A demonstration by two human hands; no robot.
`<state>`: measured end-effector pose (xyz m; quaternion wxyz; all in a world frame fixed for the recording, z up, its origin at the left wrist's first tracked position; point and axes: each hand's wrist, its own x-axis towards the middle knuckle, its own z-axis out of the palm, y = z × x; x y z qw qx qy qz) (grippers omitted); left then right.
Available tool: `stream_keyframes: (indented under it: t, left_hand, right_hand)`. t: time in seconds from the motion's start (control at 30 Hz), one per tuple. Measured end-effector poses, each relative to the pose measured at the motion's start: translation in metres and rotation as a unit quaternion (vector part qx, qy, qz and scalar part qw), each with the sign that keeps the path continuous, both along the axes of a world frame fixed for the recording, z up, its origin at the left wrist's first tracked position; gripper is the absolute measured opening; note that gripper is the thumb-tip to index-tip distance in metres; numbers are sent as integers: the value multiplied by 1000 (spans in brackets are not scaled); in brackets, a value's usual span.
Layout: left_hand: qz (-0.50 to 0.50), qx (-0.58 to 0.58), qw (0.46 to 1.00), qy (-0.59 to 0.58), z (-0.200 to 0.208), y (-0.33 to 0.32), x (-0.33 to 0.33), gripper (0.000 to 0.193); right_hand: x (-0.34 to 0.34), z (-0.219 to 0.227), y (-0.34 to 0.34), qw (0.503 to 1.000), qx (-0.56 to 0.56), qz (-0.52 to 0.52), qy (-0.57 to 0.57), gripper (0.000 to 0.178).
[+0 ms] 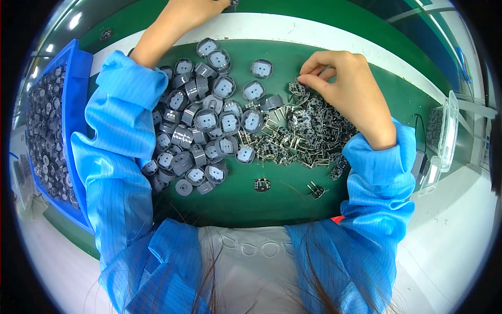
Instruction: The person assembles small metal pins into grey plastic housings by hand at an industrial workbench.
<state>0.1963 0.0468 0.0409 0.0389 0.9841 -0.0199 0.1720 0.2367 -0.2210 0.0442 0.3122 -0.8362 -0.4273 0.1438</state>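
One broad green table (230,203) fills the middle of the view, with a white strip (272,23) along its far side. A person in loose blue sleeves (120,188) reaches over it with bare hands. At the left stands a blue bin (77,99), packed with small dark grey parts (49,125). Right of the bin spreads a heap of rounded grey housings (206,120), many showing a pale blue-grey face; farther right of the bin lies a tangled heap of small dark circuit boards (324,123). The right hand (342,76), well to the right of the bin, bends over the far edge of the boards; its grip is drawn in, thumb and forefinger close together against a board, but whether they pinch it cannot be told. The left hand (193,10) extends beyond and to the right of the bin's far end, partly cut off by the upper edge; a small dark piece (234,3) shows at its fingertips, and whether that grip holds it cannot be told either. Level with the bin's near half, well to its right, one loose board (262,184) lies apart from both heaps. The boards look light and stiff, likely to snag on one another, and best taken by the rim, since the thin metal pins (296,142) seem easy to bend.
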Motion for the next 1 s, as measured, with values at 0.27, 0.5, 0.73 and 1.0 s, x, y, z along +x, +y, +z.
stream_keyframes:
  t: [0.27,0.5,0.73,1.0]
  left_hand:
    - [-327,-240,888,218,-2,-33,-30,44]
    - [-285,-282,905,145,-7,-47,-29,36]
    - [-144,-504,809,265,23,-57,-33,30]
    - [-188,-589,758,207,2,-49,-32,35]
  right_hand:
    - [-1,12,3,995,31,-2,-96,8]
    - [-6,17,11,982,143,20,-118,13]
    - [-8,16,17,960,228,11,-161,16]
    - [-15,20,19,940,220,-2,-262,18]
